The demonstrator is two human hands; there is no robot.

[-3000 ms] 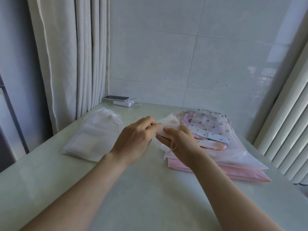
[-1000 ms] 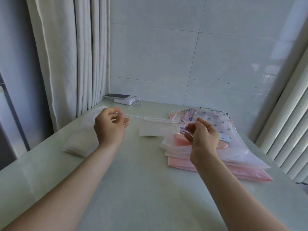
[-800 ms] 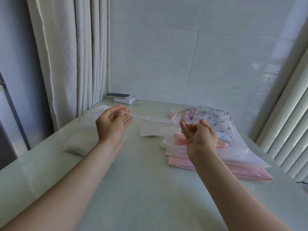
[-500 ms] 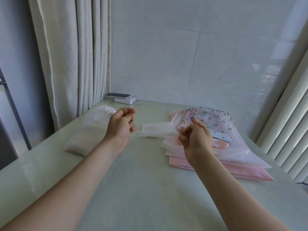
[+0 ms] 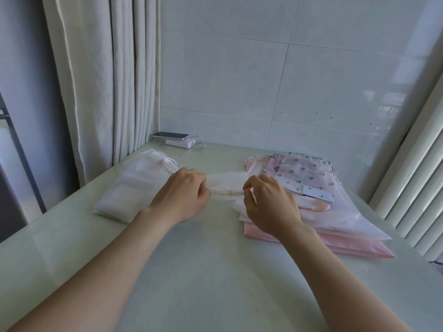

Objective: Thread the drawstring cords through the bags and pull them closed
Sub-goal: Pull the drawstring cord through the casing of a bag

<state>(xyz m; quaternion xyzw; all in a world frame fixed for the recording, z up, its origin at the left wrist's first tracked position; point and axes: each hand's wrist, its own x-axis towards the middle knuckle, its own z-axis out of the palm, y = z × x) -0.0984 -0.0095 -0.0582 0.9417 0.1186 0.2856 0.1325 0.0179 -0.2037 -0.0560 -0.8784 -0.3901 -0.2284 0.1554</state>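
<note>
My left hand (image 5: 182, 195) and right hand (image 5: 271, 207) each keep a pinching grip on the bunched mouth of the small white gauzy bag (image 5: 226, 182), just left of the pink stack of flat bags (image 5: 335, 245). I judge this is the cinching step; next comes an even outward pull.

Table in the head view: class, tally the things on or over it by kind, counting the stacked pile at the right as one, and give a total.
White bags: 2, the closed white bag at left and the held white bag mid-table
Pile of pink and printed bags: 1
Phone: 1
Power bank: 1
Total: 5
</note>
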